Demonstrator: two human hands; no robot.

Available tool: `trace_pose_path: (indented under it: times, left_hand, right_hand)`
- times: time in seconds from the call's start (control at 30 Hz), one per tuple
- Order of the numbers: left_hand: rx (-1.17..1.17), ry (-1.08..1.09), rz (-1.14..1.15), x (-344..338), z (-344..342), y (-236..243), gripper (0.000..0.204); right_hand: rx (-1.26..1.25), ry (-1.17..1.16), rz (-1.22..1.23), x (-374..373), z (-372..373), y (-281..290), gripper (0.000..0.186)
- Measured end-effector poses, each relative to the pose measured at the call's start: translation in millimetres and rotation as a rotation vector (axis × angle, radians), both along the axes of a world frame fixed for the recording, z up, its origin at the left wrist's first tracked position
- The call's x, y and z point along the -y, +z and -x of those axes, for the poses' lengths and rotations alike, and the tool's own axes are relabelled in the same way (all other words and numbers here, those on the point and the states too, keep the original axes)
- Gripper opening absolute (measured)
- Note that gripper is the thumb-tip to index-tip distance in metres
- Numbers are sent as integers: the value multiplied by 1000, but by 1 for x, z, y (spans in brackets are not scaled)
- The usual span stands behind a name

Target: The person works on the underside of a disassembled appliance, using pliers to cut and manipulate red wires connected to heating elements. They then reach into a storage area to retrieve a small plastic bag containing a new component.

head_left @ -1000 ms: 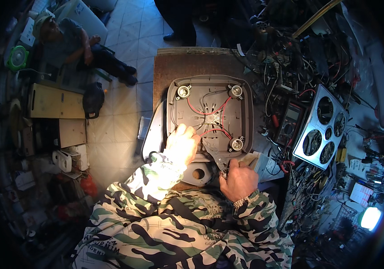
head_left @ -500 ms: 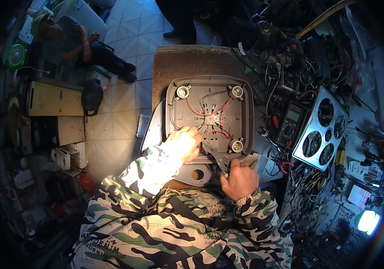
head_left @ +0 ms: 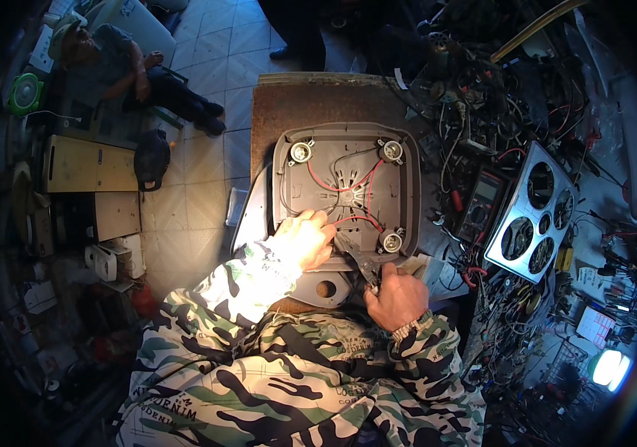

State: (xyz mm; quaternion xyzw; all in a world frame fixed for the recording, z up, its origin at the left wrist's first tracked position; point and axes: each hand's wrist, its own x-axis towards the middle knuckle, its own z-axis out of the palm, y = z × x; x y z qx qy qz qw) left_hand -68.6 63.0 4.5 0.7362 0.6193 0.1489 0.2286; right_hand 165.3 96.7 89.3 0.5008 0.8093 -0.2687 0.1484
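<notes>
A square grey-brown plastic housing (head_left: 412, 186) lies open-side up on the workbench. Round metal lamp sockets (head_left: 301, 153) sit in three visible corners, joined by red and black wires (head_left: 370, 186). My left hand (head_left: 305, 240), glaring under bright light, rests at the near left corner with curled fingers. What they pinch is hidden, as is that corner. Below and right, my right hand (head_left: 399, 296) is closed round a flat dark metal tool like pliers or wire strippers (head_left: 363, 263). Its tip points up-left toward my left fingers. Under the housing shows a grey panel with a round hole (head_left: 326, 289).
A brown workbench (head_left: 318, 100) carries the housing. To the right are a multimeter (head_left: 482, 197), a silvery plate with round openings (head_left: 510, 212) and tangled cables (head_left: 475, 104). A person (head_left: 121, 67) sits at far left; another person's dark legs (head_left: 296, 37) stand at the back.
Both hands stay almost in place. The tool in my right hand has shifted very slightly; the whole view has moved a little.
</notes>
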Motion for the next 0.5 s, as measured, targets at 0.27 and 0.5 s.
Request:
trace_pose_path:
  times: [0.27,0.5]
  left_hand:
    - [-104,-115,-14,7,-2,-11,14]
    - [179,8,-86,2,8,-1,15]
  right_hand:
    - [-5,-13,14,0,1,1,38]
    - [-15,-36,-4,0,-2,-2,38]
